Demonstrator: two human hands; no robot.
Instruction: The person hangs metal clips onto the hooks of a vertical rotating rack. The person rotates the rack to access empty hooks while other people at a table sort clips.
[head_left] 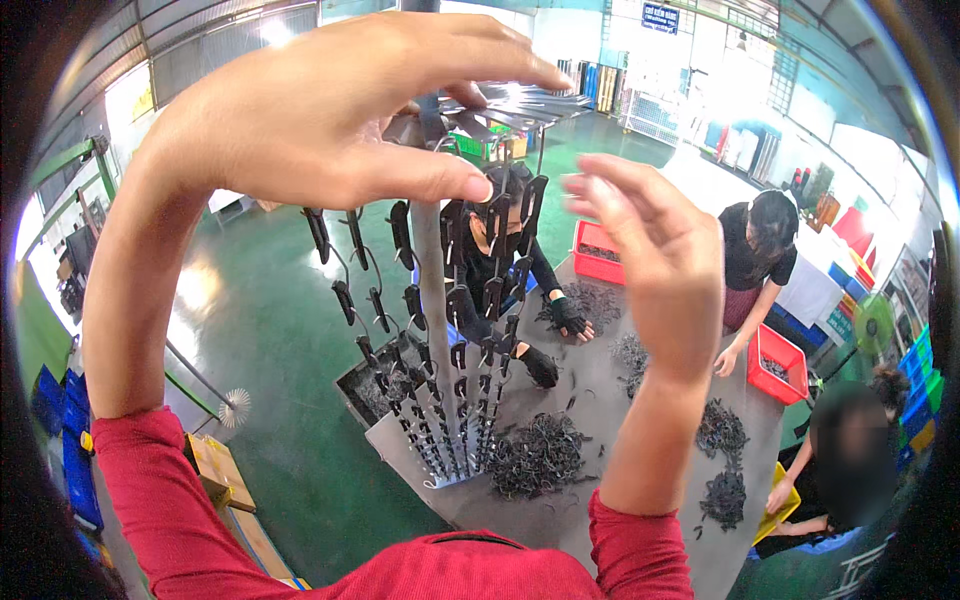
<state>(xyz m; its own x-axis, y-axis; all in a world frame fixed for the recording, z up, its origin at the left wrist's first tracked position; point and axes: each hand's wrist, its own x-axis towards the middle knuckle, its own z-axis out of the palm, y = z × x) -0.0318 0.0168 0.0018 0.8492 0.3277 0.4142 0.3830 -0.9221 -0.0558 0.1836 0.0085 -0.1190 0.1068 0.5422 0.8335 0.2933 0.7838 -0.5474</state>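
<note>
Raised hands (330, 120) (660, 245), strings of black clips (414, 306) between and below.

Blue rectangular sign (660, 16), white lettering in two lines, upper line bigger; up high at the back, well above and left of the green fan (875, 322). Teal panel (838, 325) just left of the fan: pale lettering, too small to read. Can't tell what carries it.
</note>
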